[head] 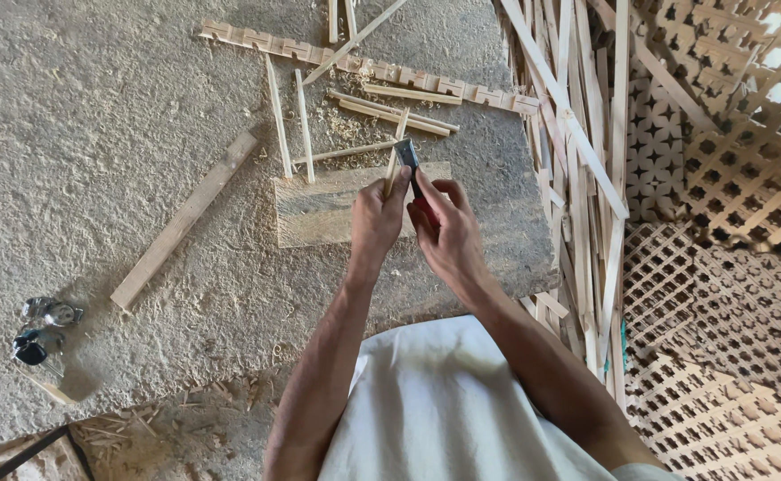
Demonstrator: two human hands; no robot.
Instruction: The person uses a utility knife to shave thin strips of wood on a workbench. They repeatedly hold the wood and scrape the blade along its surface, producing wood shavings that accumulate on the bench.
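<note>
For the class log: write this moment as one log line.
left hand: holds thin wood strip | right hand: holds chisel | under: wooden board

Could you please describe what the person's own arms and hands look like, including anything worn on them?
Both forearms are bare from elbow to wrist, with no sleeves reaching them. The left hand and the right hand wear no gloves, and no rings, watch or bracelets show. A white garment covers the body below the arms; a bit of its cloth shows by the right elbow.
</note>
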